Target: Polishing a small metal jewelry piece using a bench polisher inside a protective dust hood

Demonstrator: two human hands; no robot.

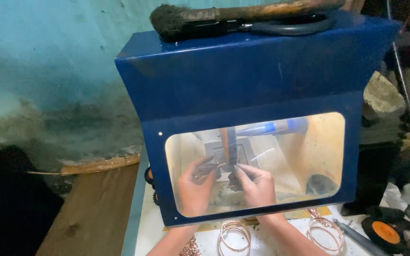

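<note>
Both my hands reach up into a blue metal cabinet [243, 80] and show through its lit clear window [309, 156]. My left hand [193, 187] and my right hand [257, 185] pinch a thin metal bangle [221, 167] between their fingertips. They hold it against a dark upright belt or wheel [231, 144] in front of a small grey block [219, 152]. A blue nozzle [274, 127] points in from the right above the hands.
A dirty brush [224, 16] lies on top of the cabinet. Copper-coloured bangles [235, 237] [326, 232] lie on the white table below the window. An orange-and-black wheel [385, 230] sits at the right. A wooden board [91, 208] lies left.
</note>
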